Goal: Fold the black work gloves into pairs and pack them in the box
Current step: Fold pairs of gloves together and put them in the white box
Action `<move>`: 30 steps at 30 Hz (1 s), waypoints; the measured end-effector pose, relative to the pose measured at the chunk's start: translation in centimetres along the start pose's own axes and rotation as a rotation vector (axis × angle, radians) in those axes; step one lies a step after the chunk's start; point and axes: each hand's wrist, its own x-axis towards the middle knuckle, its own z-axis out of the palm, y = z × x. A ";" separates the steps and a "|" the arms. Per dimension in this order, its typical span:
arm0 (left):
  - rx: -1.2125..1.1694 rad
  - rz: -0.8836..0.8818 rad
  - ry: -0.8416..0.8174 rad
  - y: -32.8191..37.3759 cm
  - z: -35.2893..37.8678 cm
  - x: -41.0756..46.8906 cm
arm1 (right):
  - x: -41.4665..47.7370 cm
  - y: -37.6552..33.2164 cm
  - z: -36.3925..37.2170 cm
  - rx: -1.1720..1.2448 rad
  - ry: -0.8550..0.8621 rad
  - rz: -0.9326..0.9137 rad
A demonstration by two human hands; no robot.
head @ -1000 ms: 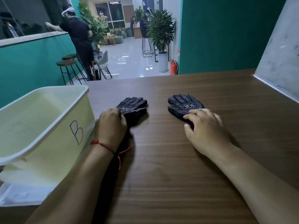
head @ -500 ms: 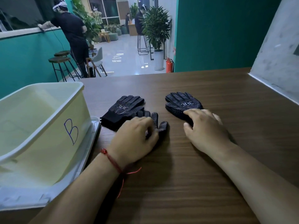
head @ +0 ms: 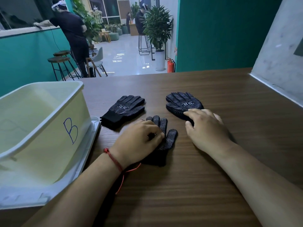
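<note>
Hands on the worktop (head: 221, 89): left hand (head: 139, 141) curls, pinching a single glove (head: 170, 140); right hand (head: 208, 130) lies flat-fingered on the right glove (head: 180, 102); stacked gloves (head: 124, 107) beside the box (head: 49, 145)

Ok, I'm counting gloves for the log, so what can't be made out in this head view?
Head view only:
Near glove: middle covered by the left hand.
Far right glove: cuff hidden under the right hand; one or several, cannot tell.
Glove stack: layers too fine to count.
Box: cut off by the left edge; near wall hides part of its floor.
</note>
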 end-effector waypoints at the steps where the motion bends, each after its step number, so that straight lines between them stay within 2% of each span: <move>1: -0.018 0.005 0.009 0.3 0.0 0.0 | 0.0 0.1 0.0 0.003 -0.003 0.007; 5: -0.043 -0.077 0.093 0.1 -0.3 0.2 | 0.0 0.2 0.1 0.030 0.031 0.018; 8: -0.013 -0.228 0.176 -1.5 -0.7 0.3 | 0.1 0.0 -0.3 0.098 0.158 -0.025; 12: 0.096 -0.388 0.111 -2.4 -0.8 0.2 | -0.2 -0.9 -1.3 0.203 0.320 -0.124; 16: 0.053 -0.416 0.083 -2.3 -0.4 0.3 | -0.9 -1.8 -2.3 0.438 0.410 -0.190; 18: -0.006 -0.385 0.125 -2.3 -0.4 0.4 | -1.1 -2.2 -2.7 0.601 0.364 -0.164; 21: -0.147 -0.266 0.247 -1.4 -0.7 0.4 | -1.2 -2.9 -3.2 0.916 0.181 -0.050; 25: -0.278 -0.164 0.503 0.7 -2.1 0.3 | -1.1 -3.9 -3.8 1.254 0.083 0.082; 27: -0.262 -0.139 0.449 0.9 -2.4 0.2 | -1.1 -4.0 -4.1 1.400 0.010 0.171; 30: -0.143 -0.134 0.199 -0.4 -1.1 0.2 | -1.1 -4.3 -4.8 1.544 -0.141 0.245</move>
